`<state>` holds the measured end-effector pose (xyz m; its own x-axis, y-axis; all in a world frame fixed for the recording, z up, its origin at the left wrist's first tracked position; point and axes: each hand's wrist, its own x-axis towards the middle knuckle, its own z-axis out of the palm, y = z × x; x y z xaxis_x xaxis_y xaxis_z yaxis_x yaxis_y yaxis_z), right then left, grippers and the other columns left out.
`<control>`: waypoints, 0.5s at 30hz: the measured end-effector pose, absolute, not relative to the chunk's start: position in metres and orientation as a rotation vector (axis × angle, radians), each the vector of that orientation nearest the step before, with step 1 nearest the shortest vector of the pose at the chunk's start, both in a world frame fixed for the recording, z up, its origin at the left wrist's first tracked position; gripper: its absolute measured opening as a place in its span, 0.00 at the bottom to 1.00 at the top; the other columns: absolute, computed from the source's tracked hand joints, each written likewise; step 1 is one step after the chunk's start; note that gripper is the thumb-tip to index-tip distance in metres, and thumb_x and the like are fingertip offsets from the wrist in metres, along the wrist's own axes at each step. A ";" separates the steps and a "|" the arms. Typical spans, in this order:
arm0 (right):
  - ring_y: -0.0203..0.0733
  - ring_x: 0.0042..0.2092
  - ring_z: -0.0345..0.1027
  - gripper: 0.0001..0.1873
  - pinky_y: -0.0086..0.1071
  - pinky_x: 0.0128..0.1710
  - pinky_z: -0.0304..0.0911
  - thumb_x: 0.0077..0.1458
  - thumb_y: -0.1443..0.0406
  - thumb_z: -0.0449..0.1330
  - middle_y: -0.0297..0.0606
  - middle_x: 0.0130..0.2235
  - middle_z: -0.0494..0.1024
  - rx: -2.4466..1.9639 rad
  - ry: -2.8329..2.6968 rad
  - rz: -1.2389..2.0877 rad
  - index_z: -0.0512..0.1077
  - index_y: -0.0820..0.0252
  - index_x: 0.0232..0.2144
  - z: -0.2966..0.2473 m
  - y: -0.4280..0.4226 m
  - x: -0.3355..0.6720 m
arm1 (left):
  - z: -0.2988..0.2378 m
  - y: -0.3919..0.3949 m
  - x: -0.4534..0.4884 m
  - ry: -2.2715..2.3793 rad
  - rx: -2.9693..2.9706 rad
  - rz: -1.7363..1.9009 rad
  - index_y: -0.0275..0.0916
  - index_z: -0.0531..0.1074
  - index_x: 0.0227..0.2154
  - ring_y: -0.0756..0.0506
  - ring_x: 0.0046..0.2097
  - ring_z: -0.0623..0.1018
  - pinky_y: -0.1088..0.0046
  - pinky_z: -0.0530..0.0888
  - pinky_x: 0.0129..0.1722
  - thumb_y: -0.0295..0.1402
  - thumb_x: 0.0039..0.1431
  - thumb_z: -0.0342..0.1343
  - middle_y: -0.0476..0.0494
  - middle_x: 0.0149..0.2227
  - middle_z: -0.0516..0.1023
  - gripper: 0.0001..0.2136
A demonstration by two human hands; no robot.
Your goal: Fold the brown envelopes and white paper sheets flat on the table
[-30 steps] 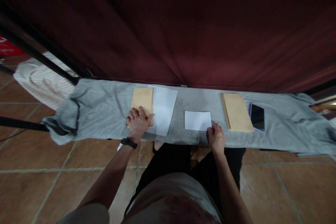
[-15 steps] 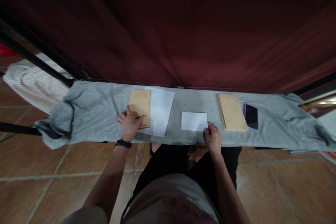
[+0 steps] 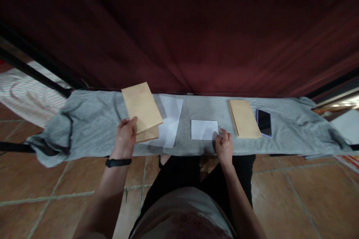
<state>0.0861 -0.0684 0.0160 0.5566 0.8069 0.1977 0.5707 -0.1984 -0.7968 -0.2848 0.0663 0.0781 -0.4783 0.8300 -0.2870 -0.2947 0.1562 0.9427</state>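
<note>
Tan rectangular paper envelope (image 3: 142, 104): raised, tilted, over the left half of the grey cloth-covered bench (image 3: 207, 107).
Left hand (image 3: 126, 133): clamped on the envelope's near left corner.
Right hand (image 3: 224, 147): at the near edge, beside small white rectangular paper (image 3: 203, 129); cannot tell whether gripping.

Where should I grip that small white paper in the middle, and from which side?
Probably pinch the small white paper at its right edge, near the lower corner, coming from the right. It lies flat on the grey cloth, so its edges offer the likeliest grip, and the right hand is beside that corner; the left hand holds a brown envelope.
</note>
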 end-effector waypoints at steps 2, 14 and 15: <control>0.46 0.43 0.71 0.22 0.42 0.47 0.69 0.60 0.53 0.58 0.44 0.47 0.76 -1.733 -0.987 0.577 0.74 0.57 0.52 0.023 -0.065 0.070 | 0.079 0.058 -0.261 1.389 0.485 1.457 0.40 0.64 0.24 0.50 0.31 0.78 0.74 0.73 0.35 0.28 0.42 0.68 0.54 0.26 0.76 0.15; 0.43 0.32 0.77 0.20 0.32 0.31 0.72 0.44 0.54 0.70 0.34 0.32 0.84 -1.230 -0.403 1.357 0.78 0.58 0.37 0.037 -0.062 0.018 | 0.044 -0.031 -0.123 1.061 0.376 1.008 0.39 0.76 0.30 0.52 0.30 0.77 0.78 0.71 0.27 0.30 0.32 0.75 0.50 0.33 0.81 0.18; 0.43 0.31 0.77 0.18 0.32 0.30 0.71 0.43 0.55 0.70 0.34 0.31 0.83 -1.220 -0.395 1.367 0.78 0.58 0.36 0.038 -0.064 0.021 | 0.043 -0.032 -0.123 1.056 0.370 1.000 0.39 0.76 0.30 0.52 0.30 0.77 0.78 0.71 0.27 0.30 0.32 0.75 0.50 0.33 0.82 0.18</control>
